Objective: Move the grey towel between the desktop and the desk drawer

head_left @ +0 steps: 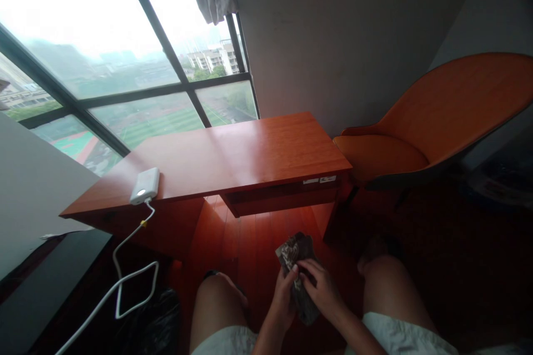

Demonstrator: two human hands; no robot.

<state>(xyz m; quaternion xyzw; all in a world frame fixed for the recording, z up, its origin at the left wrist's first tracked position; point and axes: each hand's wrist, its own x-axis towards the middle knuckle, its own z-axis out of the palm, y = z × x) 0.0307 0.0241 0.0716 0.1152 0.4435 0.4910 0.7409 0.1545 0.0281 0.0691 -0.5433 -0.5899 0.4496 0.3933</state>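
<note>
Between my knees I hold a flat, dark grey-brown wallet-like item [307, 306] with a pale pattern on its upper part. My left hand [285, 293] grips its left side, the thumb lying on the front face. My right hand [321, 287] is at its right side, with fingers bent and the fingertips on the patterned area near my left thumb. Dim light hides the fine detail, and I cannot tell whether the item is folded or opened out.
A reddish wooden desk [258, 147] stands ahead by the window. On its left front edge sits a white power bank [145, 184] with a white cable [114, 287] hanging down. An orange chair [383, 150] is at the right, a black plastic bag [156, 324] at lower left.
</note>
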